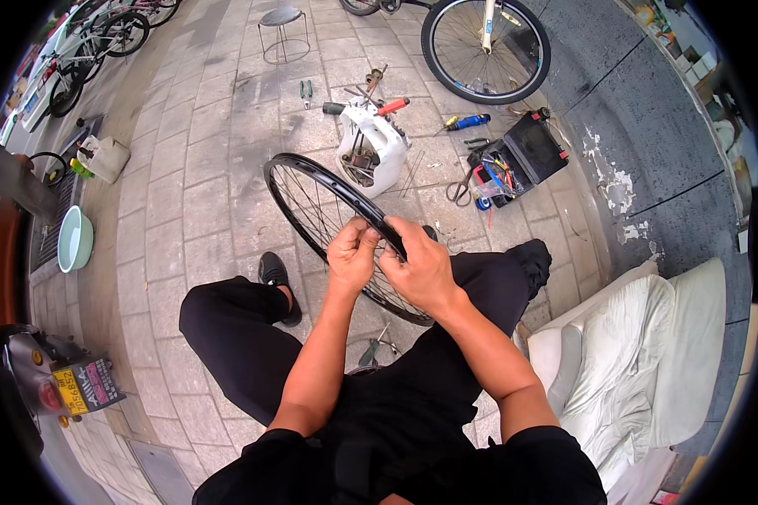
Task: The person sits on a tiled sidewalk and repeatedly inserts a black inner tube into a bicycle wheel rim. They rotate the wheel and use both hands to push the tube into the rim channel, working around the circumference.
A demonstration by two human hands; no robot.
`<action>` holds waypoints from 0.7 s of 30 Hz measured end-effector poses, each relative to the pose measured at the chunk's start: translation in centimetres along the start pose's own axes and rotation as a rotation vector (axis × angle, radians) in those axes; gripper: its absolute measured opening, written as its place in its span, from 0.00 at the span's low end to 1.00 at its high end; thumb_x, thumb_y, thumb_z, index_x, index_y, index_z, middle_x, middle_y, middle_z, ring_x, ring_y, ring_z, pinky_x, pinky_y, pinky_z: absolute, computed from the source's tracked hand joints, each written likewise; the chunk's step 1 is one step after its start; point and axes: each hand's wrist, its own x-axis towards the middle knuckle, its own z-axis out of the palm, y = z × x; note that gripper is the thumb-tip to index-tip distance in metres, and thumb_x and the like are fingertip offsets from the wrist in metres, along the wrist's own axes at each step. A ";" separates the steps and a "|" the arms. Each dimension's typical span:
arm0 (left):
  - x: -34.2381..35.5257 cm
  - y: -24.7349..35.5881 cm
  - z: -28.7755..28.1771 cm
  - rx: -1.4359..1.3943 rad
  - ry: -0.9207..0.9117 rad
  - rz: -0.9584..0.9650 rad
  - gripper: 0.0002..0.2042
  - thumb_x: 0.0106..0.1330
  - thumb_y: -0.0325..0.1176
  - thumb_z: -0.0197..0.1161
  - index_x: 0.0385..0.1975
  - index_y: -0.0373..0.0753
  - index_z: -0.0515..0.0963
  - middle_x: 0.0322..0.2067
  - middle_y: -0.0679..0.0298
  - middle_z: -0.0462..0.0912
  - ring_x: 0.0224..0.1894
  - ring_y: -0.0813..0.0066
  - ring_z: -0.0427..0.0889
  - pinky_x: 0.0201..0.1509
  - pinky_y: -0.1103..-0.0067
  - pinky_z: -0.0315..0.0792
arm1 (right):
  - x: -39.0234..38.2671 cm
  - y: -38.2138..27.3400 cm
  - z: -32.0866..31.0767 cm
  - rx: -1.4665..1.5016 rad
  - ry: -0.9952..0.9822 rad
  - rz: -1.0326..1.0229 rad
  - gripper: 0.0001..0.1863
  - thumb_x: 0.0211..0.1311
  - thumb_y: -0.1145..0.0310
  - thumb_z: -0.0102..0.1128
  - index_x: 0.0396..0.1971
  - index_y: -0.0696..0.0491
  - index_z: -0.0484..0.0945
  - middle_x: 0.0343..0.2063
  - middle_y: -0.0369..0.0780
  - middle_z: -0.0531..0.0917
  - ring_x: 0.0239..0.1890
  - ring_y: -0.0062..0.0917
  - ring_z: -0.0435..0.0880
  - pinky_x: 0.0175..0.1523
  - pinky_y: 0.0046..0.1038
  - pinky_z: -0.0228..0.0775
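Note:
A black spoked bicycle wheel (318, 172) without a tyre stands tilted between my knees, its rim facing up toward me. My left hand (351, 257) is closed at the rim's near side, thumb and fingers pinched together there. Beside it my right hand (419, 268) wraps over the rim, its thumb pointing toward the left thumb. Whether anything small sits between the fingertips cannot be made out. The lower part of the wheel is partly hidden behind my hands and forearms.
Ahead stands a cut white plastic container (379, 147) with tools. An open black toolbox (522, 160) lies to its right, near scissors (459, 192) and a blue screwdriver (469, 122). A bicycle wheel (436, 50), stool (281, 16), basin (76, 239) and covered sofa (623, 362) surround me.

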 end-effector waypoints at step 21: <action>0.9 -0.7 -1.1 -0.118 -0.121 -0.065 0.05 0.79 0.24 0.58 0.48 0.32 0.78 0.40 0.69 0.81 0.42 0.83 0.78 0.49 0.82 0.74 | 0.5 -0.7 0.2 -0.011 -0.043 0.021 0.26 0.55 0.78 0.66 0.57 0.56 0.75 0.40 0.49 0.85 0.37 0.44 0.88 0.40 0.39 0.81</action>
